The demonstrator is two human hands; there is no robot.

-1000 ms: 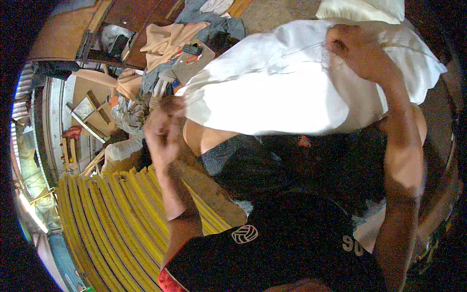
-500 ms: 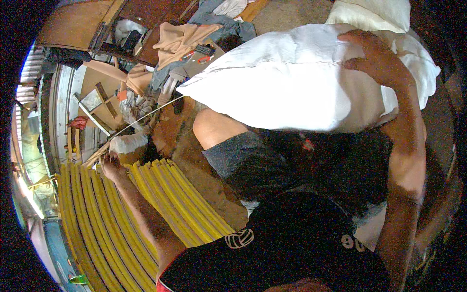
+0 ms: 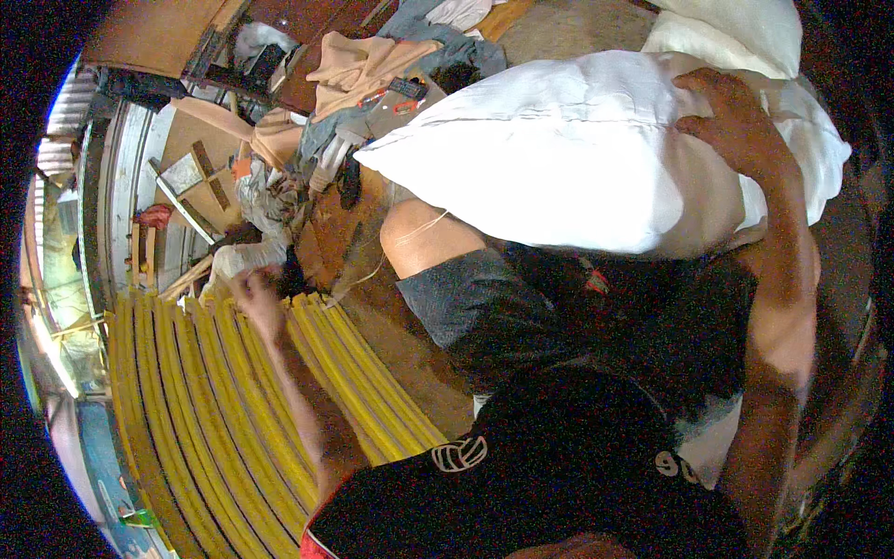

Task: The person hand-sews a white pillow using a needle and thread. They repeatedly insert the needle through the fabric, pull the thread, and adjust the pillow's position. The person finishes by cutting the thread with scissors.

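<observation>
A plump white pillow [image 3: 549,172] lies across my lap, its pointed left corner above my bare knee. My right hand [image 3: 736,116] grips its upper right part, thumb and fingers apart and pressed into the cloth. Over the far end of a yellow slatted bench [image 3: 200,401] is my left hand [image 3: 261,298], blurred, its fingers drawn together. What it pinches is too smeared to make out. A thin pale thread [image 3: 424,230] hangs slack over the knee and trails down toward the bench's far end.
Another off-white pillow [image 3: 726,37] rests behind at the top right. Beige cloth [image 3: 358,70], a dark remote control [image 3: 407,88], and crumpled plastic [image 3: 265,200] clutter the far left floor. A wooden frame piece [image 3: 186,200] leans beyond the bench.
My left hand has moved right along the bench's far end. The thread, stretched taut from the pillow corner before, is now slack over my knee. My right hand keeps its place on the pillow.
</observation>
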